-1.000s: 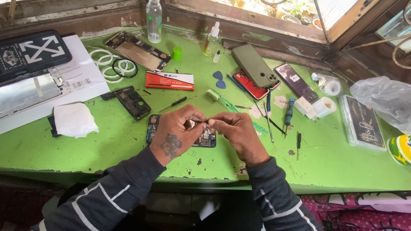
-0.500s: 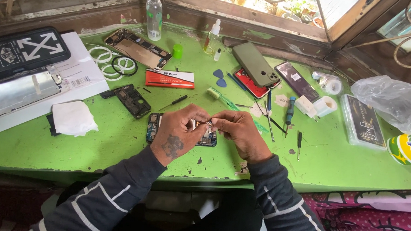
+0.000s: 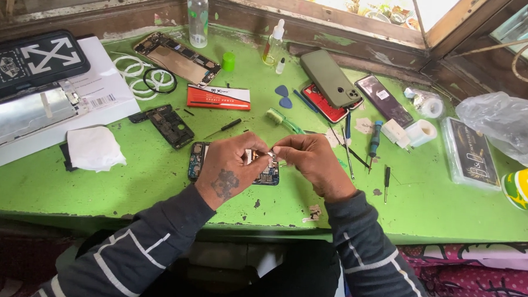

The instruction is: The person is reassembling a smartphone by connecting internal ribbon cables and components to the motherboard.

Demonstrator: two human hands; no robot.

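— Under both hands, what is seen?

— An opened phone point(image 3: 233, 164) is laid flat on the green bench point(image 3: 155, 185), its boards exposed. The left hand point(image 3: 230, 168) is curled over it, and the right hand point(image 3: 312, 162) is brought against it from the other side.

— How are the hands closed?

— The fingertips of both are pinched together on a small metal part point(image 3: 271, 154), held just above the phone. What kind of part it is cannot be told.

— What is placed around them?

— Beyond the right hand, screwdrivers point(image 3: 374, 138) are laid near a green phone point(image 3: 330, 79) stacked on a red one. Beyond the left hand, a second opened phone point(image 3: 170, 125) and a red packet point(image 3: 218, 97) are seen; to its outer side, a white cloth point(image 3: 93, 148) is left.
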